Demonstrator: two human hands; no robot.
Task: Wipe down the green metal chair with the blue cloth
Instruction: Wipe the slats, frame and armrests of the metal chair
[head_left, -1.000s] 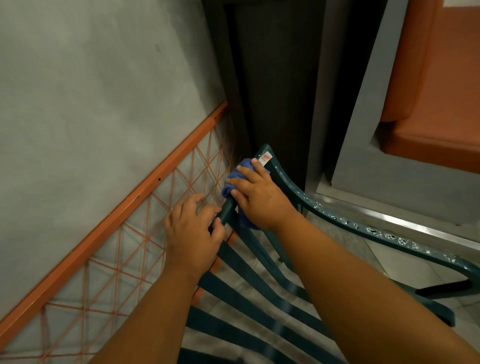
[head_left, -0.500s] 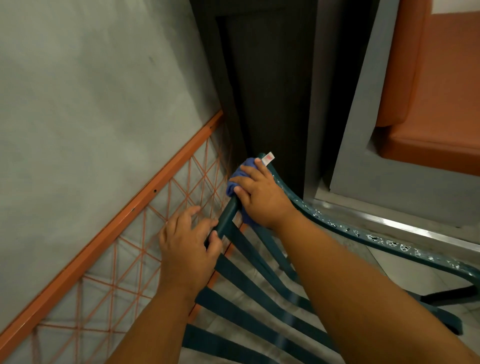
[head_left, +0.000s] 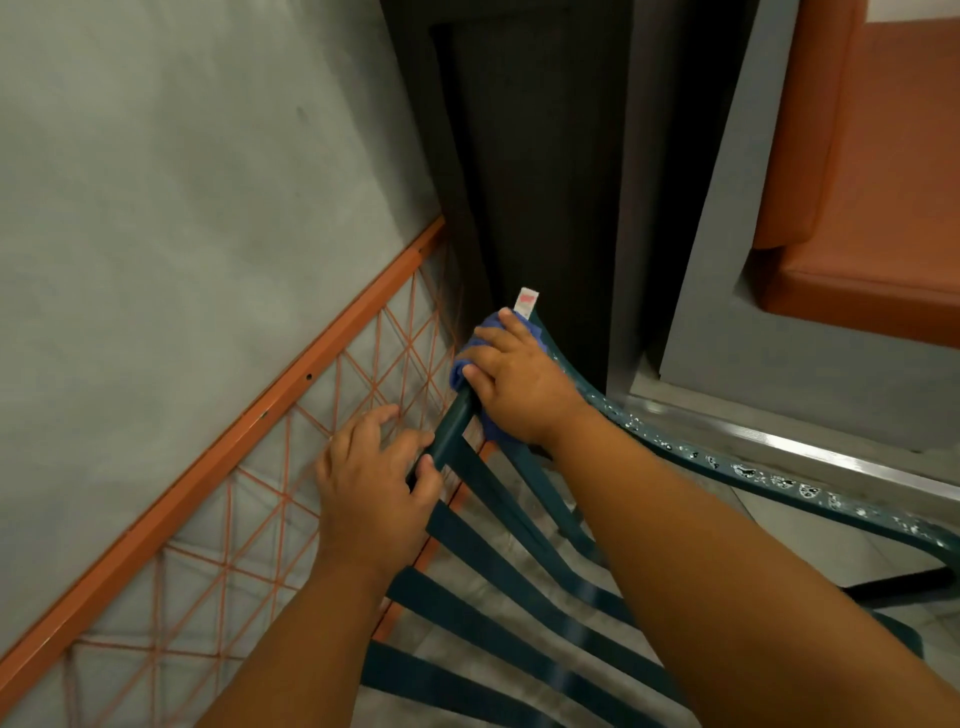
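The green metal chair (head_left: 519, 582) fills the lower middle, its slatted back running down from a curved top rail with chipped paint. My right hand (head_left: 519, 384) grips the blue cloth (head_left: 460, 371) around the rail's upper corner; a white tag sticks up past my fingertips. Most of the cloth is hidden under the hand. My left hand (head_left: 371, 488) holds the chair's side rail just below, thumb on the inner side.
An orange metal frame (head_left: 218, 457) with thin crossed wires leans along the grey wall on the left, close against the chair. A dark panel (head_left: 535, 182) stands behind the chair corner. An orange cushioned seat (head_left: 872, 208) sits at upper right above a grey ledge.
My right hand has slid the cloth slightly up the rail toward the corner, so the tag now sticks out above it. My left hand keeps its hold lower on the rail.
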